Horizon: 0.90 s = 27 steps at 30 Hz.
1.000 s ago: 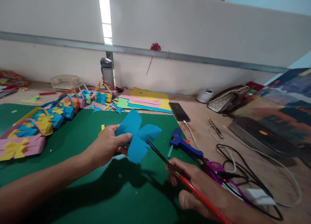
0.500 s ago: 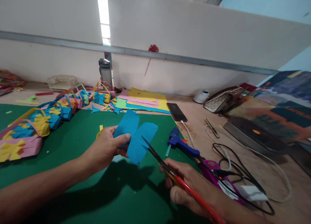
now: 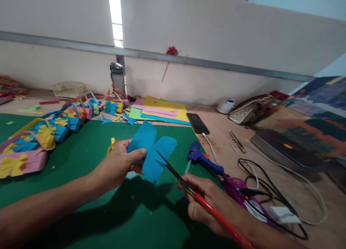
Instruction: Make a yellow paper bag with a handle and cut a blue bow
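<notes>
Pinched between the thumb and fingers of my left hand (image 3: 125, 159) is a blue paper cutout (image 3: 155, 157) with petal-like lobes, held above the green mat (image 3: 89, 220). My right hand (image 3: 202, 198) grips a pair of scissors (image 3: 186, 186) with dark blades and red handles. The blade tips lie across the right lobes of the paper, close to its middle. Behind my left wrist, part of a yellow paper piece (image 3: 111, 145) shows; my hand hides the rest.
Small paper baskets (image 3: 48, 133) line the left side. Stacked coloured sheets (image 3: 162, 110) and paper scraps lie at the back, near a grey bottle (image 3: 118, 79). On the right are a blue glue gun (image 3: 202, 159), a phone (image 3: 198, 123), a purple power strip (image 3: 239, 191), cables and a dark case (image 3: 286, 150).
The scissor tips have shifted slightly left over the blue paper, toward its centre. My left hand keeps its hold, and the view has tilted very slightly.
</notes>
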Tool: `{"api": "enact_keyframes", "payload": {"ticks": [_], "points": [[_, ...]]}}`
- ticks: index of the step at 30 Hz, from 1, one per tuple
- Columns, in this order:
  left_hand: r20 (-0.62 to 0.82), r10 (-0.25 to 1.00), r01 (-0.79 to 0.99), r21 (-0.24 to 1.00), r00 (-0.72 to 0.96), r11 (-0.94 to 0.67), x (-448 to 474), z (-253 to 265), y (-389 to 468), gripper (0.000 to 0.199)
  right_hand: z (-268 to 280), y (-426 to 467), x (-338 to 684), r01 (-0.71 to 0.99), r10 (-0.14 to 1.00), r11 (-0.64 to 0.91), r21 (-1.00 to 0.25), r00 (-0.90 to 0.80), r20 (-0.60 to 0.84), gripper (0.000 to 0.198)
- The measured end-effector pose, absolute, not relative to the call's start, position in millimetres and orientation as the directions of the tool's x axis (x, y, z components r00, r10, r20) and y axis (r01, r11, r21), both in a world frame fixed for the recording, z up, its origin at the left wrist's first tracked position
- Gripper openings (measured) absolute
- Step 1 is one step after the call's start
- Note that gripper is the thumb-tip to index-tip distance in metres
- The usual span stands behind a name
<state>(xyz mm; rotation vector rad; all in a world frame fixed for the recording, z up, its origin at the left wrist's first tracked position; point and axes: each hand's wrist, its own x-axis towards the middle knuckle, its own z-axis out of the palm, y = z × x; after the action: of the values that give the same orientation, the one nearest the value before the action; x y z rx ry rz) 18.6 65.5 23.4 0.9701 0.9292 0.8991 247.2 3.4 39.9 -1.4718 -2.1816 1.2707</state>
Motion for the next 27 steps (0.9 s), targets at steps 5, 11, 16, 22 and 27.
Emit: {"api": "enact_keyframes", "payload": {"ticks": [5,11,16,22,27], "points": [[-0.214,0.916,-0.204,0.934,0.34,0.294,18.1,21.7,65.9,0.018,40.1,2.3,245.7,0.667,0.85,0.112,-0.736,-0.448,-0.276,0.022],[-0.202,0.913,-0.213,0.933,0.355,0.289,17.8,20.2,66.8,0.015,37.2,1.7,244.9,0.668,0.86,0.127,-0.733,-0.442,-0.254,0.023],[-0.215,0.91,-0.203,0.932,0.354,0.299,18.8,22.6,66.5,0.015,37.9,2.5,245.5,0.67,0.868,0.149,-0.728,-0.44,-0.228,0.027],[-0.2,0.91,-0.215,0.932,0.364,0.29,18.6,22.2,67.1,0.015,37.8,2.3,243.8,0.672,0.875,0.159,-0.723,-0.435,-0.211,0.024],[-0.19,0.911,-0.215,0.935,0.367,0.282,17.9,20.0,66.3,0.014,36.5,2.5,243.3,0.684,0.885,0.165,-0.711,-0.421,-0.199,0.016]]}}
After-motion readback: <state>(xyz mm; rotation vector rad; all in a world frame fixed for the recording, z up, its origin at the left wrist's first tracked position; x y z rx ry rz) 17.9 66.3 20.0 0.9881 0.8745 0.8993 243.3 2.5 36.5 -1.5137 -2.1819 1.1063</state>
